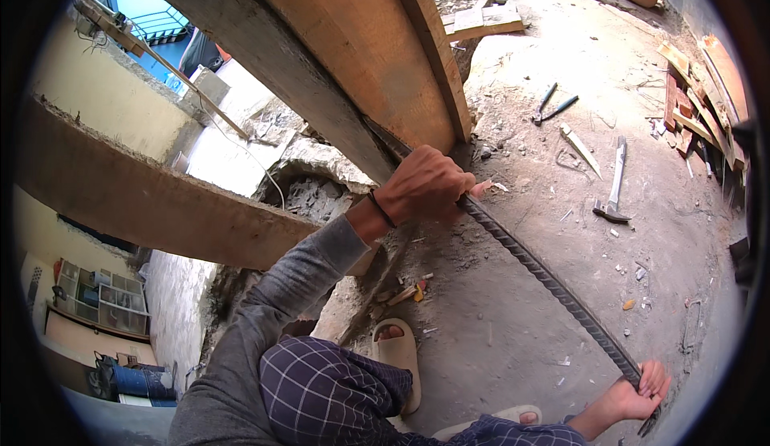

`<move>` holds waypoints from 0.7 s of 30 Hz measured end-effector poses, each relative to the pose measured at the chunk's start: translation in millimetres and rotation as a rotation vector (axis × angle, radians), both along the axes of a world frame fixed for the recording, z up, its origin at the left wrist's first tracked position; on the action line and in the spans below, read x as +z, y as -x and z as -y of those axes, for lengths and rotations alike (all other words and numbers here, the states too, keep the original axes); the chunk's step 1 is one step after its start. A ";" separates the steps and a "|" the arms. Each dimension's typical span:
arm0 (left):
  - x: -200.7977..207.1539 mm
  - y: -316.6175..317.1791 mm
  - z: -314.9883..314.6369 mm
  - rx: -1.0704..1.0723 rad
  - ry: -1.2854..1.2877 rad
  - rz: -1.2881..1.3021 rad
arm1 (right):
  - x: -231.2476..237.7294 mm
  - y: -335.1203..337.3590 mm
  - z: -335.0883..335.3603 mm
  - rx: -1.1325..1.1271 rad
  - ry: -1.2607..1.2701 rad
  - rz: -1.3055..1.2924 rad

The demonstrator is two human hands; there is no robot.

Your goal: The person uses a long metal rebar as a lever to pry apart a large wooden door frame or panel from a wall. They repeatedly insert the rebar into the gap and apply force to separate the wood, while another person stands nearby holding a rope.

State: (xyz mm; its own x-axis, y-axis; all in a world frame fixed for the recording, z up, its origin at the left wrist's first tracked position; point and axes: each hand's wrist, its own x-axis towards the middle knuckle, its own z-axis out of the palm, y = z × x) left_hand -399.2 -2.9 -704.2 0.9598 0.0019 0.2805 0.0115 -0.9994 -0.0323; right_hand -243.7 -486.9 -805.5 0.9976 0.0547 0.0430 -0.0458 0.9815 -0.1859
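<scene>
A long ribbed steel rebar [547, 279] slants down from the timber column form [393, 69] toward the lower right. My left hand [425, 183] is wrapped round its upper part, close beside the foot of the boards. Above this hand, the bar's upper end lies against the gap between the grey and tan boards; whether it goes inside I cannot tell. My right hand [638, 394] grips the bar near its lower end, a short piece sticking out below the fingers.
Pliers [553, 105], a pale flat blade-like tool [579, 149] and a hammer [616, 181] lie on the dusty floor at right. Scrap wood [698, 109] is piled against the far right wall. A concrete beam [160, 189] crosses at left, beside a broken pit [309, 189].
</scene>
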 end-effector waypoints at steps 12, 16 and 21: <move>-2.0 -32.2 -25.6 -0.037 -0.033 0.107 | 1.9 -165.7 -24.7 0.098 0.016 0.211; -8.8 -60.3 -35.0 0.060 -0.089 0.139 | -23.1 -317.0 -105.2 0.077 0.003 0.041; -20.2 -79.8 -53.7 0.103 -0.119 0.160 | -55.9 -420.5 -205.6 0.189 0.080 -0.040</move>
